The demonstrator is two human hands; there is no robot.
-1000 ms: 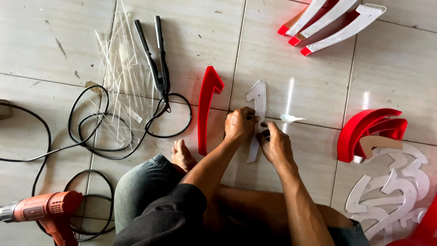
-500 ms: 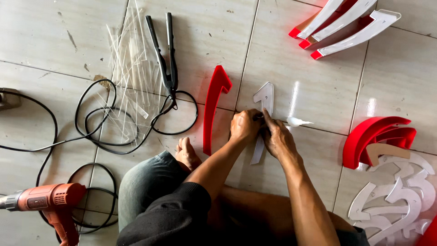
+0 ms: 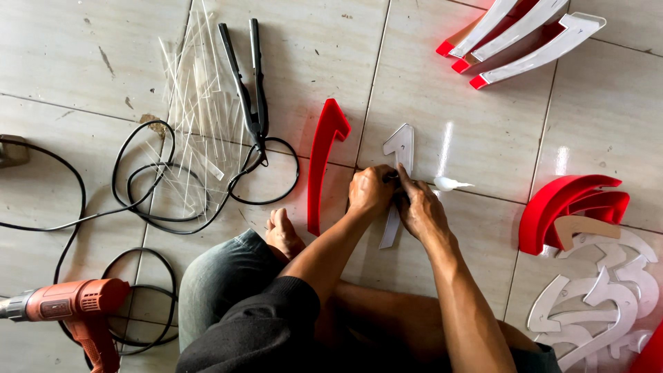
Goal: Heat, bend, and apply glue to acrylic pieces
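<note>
Pinching the white sign piece (image 3: 398, 181) on the tiled floor (image 3: 608, 131), I see my left hand (image 3: 369, 193) and right hand (image 3: 420, 208) both closed on its middle, beside a red strip (image 3: 322, 160).

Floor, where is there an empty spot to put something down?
Bare tile lies upper left, beside the clear strips. More lies between the white number piece and the red-and-white pieces at the top. It is crowded around the black cables, near both hands, and by the stacked shapes at right.
</note>
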